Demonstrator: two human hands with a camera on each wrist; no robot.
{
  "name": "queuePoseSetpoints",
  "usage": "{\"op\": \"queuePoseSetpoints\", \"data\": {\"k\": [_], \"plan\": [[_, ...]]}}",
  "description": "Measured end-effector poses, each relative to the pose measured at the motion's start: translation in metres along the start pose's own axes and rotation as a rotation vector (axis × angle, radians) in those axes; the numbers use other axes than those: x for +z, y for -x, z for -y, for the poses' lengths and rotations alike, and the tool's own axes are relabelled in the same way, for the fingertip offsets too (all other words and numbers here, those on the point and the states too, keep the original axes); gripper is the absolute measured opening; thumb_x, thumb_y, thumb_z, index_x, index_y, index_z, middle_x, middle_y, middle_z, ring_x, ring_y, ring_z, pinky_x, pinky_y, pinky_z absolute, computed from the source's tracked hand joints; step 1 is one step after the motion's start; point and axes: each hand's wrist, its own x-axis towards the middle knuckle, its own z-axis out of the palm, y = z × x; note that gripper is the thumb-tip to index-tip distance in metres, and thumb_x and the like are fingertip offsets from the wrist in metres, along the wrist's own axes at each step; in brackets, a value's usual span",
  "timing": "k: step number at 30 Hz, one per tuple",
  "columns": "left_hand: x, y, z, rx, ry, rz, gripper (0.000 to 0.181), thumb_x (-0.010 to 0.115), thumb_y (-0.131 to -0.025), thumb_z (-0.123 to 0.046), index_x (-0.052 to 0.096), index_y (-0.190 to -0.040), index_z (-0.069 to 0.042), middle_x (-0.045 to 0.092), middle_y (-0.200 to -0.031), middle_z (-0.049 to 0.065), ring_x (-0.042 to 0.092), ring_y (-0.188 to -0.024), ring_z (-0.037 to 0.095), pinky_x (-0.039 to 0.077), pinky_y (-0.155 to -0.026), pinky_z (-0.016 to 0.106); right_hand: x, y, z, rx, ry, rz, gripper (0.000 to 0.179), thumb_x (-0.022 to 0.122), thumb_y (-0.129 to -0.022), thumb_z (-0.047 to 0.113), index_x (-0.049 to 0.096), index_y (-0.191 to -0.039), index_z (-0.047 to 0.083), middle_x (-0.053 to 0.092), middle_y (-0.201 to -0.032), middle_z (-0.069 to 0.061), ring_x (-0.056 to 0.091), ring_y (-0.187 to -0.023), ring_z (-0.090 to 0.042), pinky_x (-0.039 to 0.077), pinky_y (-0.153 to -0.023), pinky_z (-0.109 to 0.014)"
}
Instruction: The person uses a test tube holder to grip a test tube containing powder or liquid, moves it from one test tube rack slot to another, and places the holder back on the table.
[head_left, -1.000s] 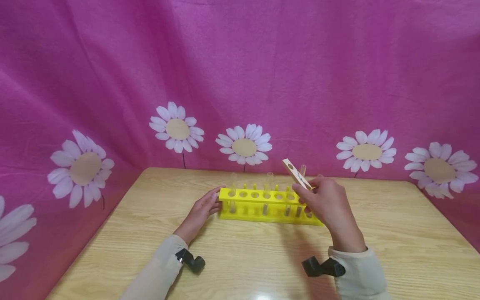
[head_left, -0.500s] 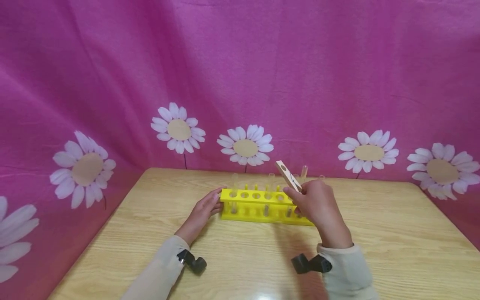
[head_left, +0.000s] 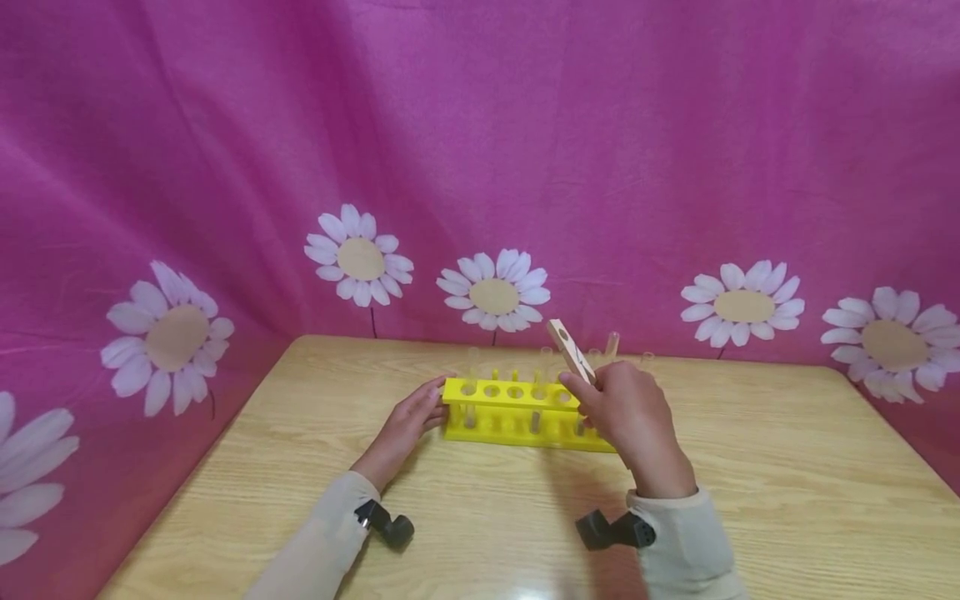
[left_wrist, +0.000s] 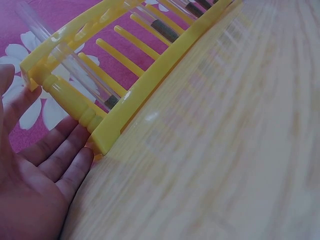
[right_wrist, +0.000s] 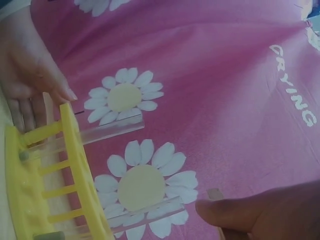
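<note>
A yellow test tube rack [head_left: 487, 435] stands on the table with several clear test tubes [left_wrist: 90, 77] in it; some have dark matter at the bottom. My left hand [head_left: 405, 425] rests at the rack's left end, its extended fingers touching the end post, as the left wrist view shows. Above the rack's right part, my right hand [head_left: 633, 421] pinches a wooden test tube holder [head_left: 572, 350] with a round notch and a spring. The holder tilts up to the left, its notched end away from any tube. The right hand hides the rack's right end.
The wood-grain table [head_left: 450, 517] reaches back to a pink cloth [head_left: 480, 150] printed with white daisies. Behind the right hand, a tube [head_left: 612, 346] sticks up and leans slightly. Black wrist cameras [head_left: 615, 531] sit on both sleeves.
The right hand has moved left along the rack with the test tube holder, covering less of the right side. The left hand and rack hold nearly the same place.
</note>
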Motion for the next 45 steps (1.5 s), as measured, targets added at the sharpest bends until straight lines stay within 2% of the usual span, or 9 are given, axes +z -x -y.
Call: {"op": "queuePoseSetpoints", "data": {"k": [3,9,12,19,26,31,35,40,45], "plan": [[-0.001,0.002,-0.003,0.014,0.0,0.0,0.058,0.041,-0.1,-0.051,0.04,-0.148,-0.017,0.052,-0.138,0.009,0.054,-0.122,0.025,0.043,-0.106,0.041,0.001,0.0,0.001,0.0,0.012,-0.001,0.045,0.064,-0.091,0.044,0.069,-0.073,0.003,0.062,-0.059,-0.004,0.049,-0.051,-0.02,0.033,-0.043,-0.027],[-0.002,0.004,-0.005,0.018,0.016,-0.017,0.053,0.042,-0.101,-0.049,0.044,-0.145,-0.02,0.053,-0.137,0.013,0.054,-0.12,0.028,0.043,-0.106,0.042,0.003,0.0,0.001,-0.032,0.028,-0.012,0.042,0.064,-0.092,0.041,0.069,-0.072,0.005,0.06,-0.056,-0.003,0.047,-0.052,-0.02,0.033,-0.045,-0.028],[-0.002,0.003,-0.003,0.017,0.029,-0.002,0.055,0.041,-0.102,-0.047,0.041,-0.147,-0.016,0.052,-0.138,0.014,0.053,-0.121,0.03,0.041,-0.107,0.043,0.004,0.001,-0.001,-0.05,0.026,-0.022,0.04,0.064,-0.093,0.039,0.069,-0.07,0.006,0.059,-0.054,-0.002,0.048,-0.052,-0.02,0.034,-0.046,-0.029],[-0.001,0.003,-0.001,0.002,0.029,0.005,0.058,0.041,-0.102,-0.048,0.038,-0.149,-0.014,0.051,-0.138,0.013,0.053,-0.122,0.028,0.041,-0.108,0.043,0.007,-0.001,-0.005,-0.108,0.057,-0.07,0.039,0.063,-0.093,0.036,0.069,-0.064,0.01,0.057,-0.049,0.003,0.05,-0.055,-0.02,0.037,-0.048,-0.031],[0.001,0.003,0.0,0.009,0.031,0.009,0.058,0.04,-0.102,-0.048,0.038,-0.149,-0.014,0.05,-0.139,0.013,0.052,-0.123,0.029,0.04,-0.108,0.044,0.011,-0.002,-0.004,-0.076,0.016,-0.046,0.037,0.064,-0.093,0.033,0.067,-0.067,0.008,0.056,-0.05,0.0,0.049,-0.051,-0.02,0.036,-0.045,-0.029],[0.001,0.003,0.0,0.007,0.016,-0.002,0.055,0.041,-0.102,-0.047,0.04,-0.148,-0.017,0.051,-0.139,0.01,0.053,-0.122,0.027,0.041,-0.107,0.042,0.013,-0.003,-0.006,-0.08,-0.009,-0.061,0.037,0.065,-0.093,0.032,0.068,-0.066,0.007,0.056,-0.05,-0.001,0.05,-0.049,-0.018,0.037,-0.045,-0.029],[0.001,0.002,-0.002,0.003,0.0,-0.011,0.056,0.041,-0.101,-0.049,0.041,-0.147,-0.018,0.052,-0.138,0.006,0.053,-0.122,0.024,0.043,-0.106,0.039,0.014,-0.003,-0.006,-0.09,-0.006,-0.065,0.04,0.065,-0.093,0.033,0.066,-0.062,0.008,0.057,-0.051,0.0,0.05,-0.05,-0.018,0.037,-0.045,-0.029],[0.002,0.002,-0.002,0.004,-0.003,-0.005,0.06,0.04,-0.101,-0.05,0.038,-0.149,-0.014,0.051,-0.14,0.007,0.053,-0.122,0.024,0.043,-0.106,0.04,0.015,-0.003,-0.006,-0.074,0.002,-0.05,0.04,0.064,-0.093,0.034,0.065,-0.062,0.008,0.057,-0.052,0.0,0.051,-0.05,-0.018,0.037,-0.045,-0.029],[0.002,0.0,-0.002,-0.014,-0.017,-0.009,0.057,0.04,-0.101,-0.05,0.04,-0.148,-0.017,0.051,-0.139,0.004,0.054,-0.122,0.023,0.043,-0.105,0.04,0.016,-0.004,-0.007,-0.065,0.011,-0.039,0.039,0.064,-0.093,0.033,0.066,-0.063,0.008,0.058,-0.053,0.0,0.051,-0.05,-0.017,0.037,-0.044,-0.028]]}}
